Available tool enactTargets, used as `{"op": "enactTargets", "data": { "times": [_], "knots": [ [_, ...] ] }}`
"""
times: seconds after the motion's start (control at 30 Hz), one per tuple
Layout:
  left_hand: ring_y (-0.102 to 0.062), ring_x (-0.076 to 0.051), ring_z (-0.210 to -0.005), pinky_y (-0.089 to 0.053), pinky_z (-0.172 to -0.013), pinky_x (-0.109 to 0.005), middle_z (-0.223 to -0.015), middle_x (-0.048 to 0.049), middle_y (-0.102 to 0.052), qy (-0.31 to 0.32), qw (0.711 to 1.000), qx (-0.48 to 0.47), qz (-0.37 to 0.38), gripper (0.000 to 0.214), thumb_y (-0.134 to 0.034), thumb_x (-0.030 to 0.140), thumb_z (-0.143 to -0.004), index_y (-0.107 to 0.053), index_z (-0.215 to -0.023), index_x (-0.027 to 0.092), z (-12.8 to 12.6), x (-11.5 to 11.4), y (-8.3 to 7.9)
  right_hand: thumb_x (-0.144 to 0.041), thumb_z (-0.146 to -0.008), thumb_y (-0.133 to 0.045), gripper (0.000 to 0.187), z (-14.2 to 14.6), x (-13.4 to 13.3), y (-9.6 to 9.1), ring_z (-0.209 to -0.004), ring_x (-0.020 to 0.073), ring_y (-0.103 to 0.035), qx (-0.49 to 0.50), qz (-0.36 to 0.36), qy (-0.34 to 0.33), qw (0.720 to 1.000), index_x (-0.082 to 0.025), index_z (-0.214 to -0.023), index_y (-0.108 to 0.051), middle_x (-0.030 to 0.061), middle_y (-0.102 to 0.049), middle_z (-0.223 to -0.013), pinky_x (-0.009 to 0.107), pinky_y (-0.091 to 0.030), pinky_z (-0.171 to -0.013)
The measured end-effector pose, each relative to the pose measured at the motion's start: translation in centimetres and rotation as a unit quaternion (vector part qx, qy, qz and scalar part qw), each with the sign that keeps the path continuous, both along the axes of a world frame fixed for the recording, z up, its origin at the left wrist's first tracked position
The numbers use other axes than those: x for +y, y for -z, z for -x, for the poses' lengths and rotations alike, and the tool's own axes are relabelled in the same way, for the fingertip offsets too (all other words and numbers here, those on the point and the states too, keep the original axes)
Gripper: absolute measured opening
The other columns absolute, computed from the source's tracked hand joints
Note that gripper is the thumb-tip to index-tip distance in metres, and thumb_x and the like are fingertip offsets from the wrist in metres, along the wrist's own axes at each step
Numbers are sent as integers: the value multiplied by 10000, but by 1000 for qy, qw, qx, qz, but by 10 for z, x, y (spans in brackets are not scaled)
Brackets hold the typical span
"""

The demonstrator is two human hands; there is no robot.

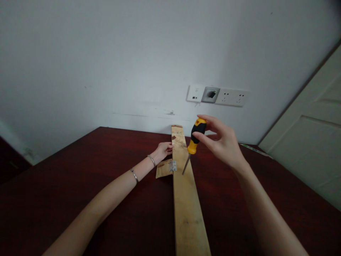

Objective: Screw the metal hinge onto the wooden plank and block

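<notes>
While the right hand [221, 144] keeps a yellow-and-black screwdriver [195, 137] pinched by the top of its handle, its fingers [210, 122] closed lightly round the grip, the tool leans with its tip down on a long pale plank [188, 199], just beside a small metal hinge [172, 165]. That hinge bridges the plank's left edge and a small wood piece [163, 169] lying flat against it. The left hand [163, 149] rests on the plank's left edge a little beyond the hinge, fingers [168, 145] loosely extended and closed round nothing, as if steadying the board; two thin bracelets [151, 160] sit on that forearm. Judging by how things lie, the hinge is already placed across both pieces, and the driving of its screws seems to be the step in hand. The hinge is too small here to tell how many screws are seated, or whether the tip meets a screw head at all, so how much is left cannot be read. The plank lies lengthwise on a dark reddish-brown tabletop [80, 185], its far end touching or nearly touching a plain pale wall [106, 64]. A row of white sockets [218, 95] is mounted on that wall above the plank's far end, and a light panelled door [314, 142] stands at the right.
</notes>
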State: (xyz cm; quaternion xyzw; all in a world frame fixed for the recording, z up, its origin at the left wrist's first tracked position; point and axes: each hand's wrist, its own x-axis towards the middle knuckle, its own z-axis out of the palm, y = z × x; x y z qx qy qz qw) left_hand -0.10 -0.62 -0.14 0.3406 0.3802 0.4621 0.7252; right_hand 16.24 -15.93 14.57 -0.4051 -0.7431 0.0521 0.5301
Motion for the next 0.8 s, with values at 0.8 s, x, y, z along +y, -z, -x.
{"op": "enactTargets", "data": {
  "times": [0.8],
  "knots": [
    [-607, -131, -582, -531, -642, -276, -669, -68, -651, -12, 999, 26, 26, 248, -555, -79, -721, -652, -896, 66, 1, 0, -7, -328, -686, -696, 360, -85, 111, 141, -730, 202, -679, 61, 387, 192, 900, -83, -948, -721, 85, -723, -774, 234, -525, -536]
  ]
}}
